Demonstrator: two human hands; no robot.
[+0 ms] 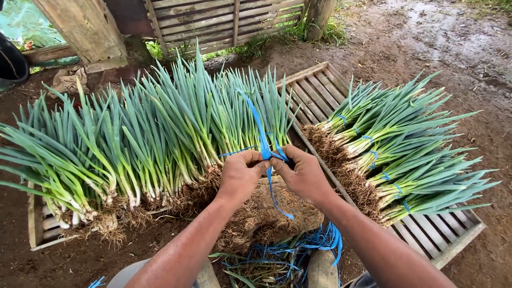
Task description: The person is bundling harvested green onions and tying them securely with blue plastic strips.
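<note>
loose green onions (106,144) lie in a row on a wooden slat tray (37,224), out left of the fingers. left hand (240,173) and right hand (305,173) meet knuckle to knuckle, fingers curled tight and pinching a blue strap (265,144) wrapped around a bunch (250,117) just beyond the fingertips. spare blue straps (314,242) sit below the wrists. tied bundles (400,149) are stacked on a pallet (442,234) to the right.
</note>
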